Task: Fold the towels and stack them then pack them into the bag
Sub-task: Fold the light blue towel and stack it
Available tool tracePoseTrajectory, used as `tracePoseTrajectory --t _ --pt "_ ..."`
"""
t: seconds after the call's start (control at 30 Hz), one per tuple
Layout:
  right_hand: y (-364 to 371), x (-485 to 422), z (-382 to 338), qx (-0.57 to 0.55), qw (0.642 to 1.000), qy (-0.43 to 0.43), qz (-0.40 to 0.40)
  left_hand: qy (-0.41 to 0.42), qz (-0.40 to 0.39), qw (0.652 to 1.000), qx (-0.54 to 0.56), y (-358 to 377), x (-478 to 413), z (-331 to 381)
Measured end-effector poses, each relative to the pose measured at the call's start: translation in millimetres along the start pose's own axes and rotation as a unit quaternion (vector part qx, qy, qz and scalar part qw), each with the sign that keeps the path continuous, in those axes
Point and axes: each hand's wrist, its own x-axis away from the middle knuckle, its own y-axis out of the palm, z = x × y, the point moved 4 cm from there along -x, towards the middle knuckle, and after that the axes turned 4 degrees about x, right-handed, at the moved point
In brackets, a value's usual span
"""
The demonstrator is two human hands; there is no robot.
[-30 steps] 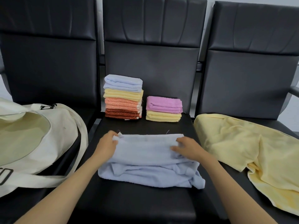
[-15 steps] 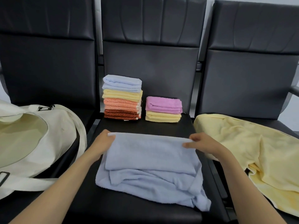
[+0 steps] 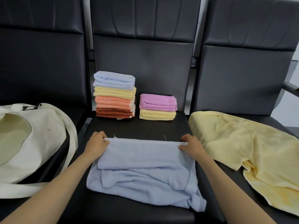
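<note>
Fuzzy terry-cloth towel (image 3: 142, 167), smooth leatherette seat (image 3: 137, 128)

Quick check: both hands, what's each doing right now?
Left hand: grips the far left corner of the blue towel.
Right hand: grips its far right corner.

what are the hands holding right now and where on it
Both grip the light blue towel at the two ends of its far folded edge: left hand at the left end, right hand at the right end.

Both hands, left (image 3: 96, 143) and right (image 3: 191, 145), pinch the blue towel's (image 3: 142, 168) far edge on the middle seat (image 3: 139, 128).
</note>
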Motion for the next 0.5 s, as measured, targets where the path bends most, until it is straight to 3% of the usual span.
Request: tracePoseTrajectory --t 0.23,0.37,0.5 --pt "-4 7 -5 0.054 0.997 -0.014 -0.056 -0.011 -0.038 0.999 -0.035 3 3 3" --pt "-22 19 -2 -0.099 0.994 -0.036 -0.012 -0.022 -0.06 0.996 -0.062 0 9 1" --pt "-47 42 -5 -0.202 0.977 -0.062 0.012 -0.026 -0.055 0.998 -0.003 -14 20 5"
